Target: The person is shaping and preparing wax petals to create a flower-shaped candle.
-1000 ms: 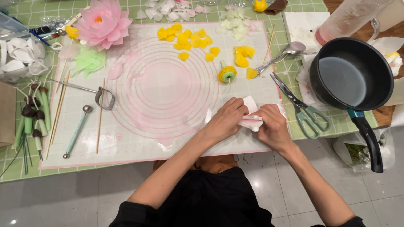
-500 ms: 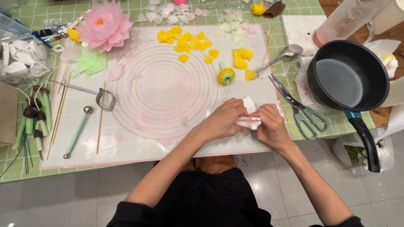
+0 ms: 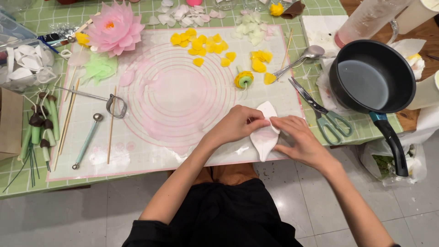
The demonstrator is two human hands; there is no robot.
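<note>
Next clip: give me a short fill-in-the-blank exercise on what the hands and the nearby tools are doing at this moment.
1. Both the left hand and the right hand hold one ______ petal-shaped piece.
2. The scissors with green handles lie between the mat and the black ______.
3. The big pink flower sits at the mat's far ______ corner.
4. The spoon lies just beyond the ______.

Missing words: white; pan; left; scissors
</note>
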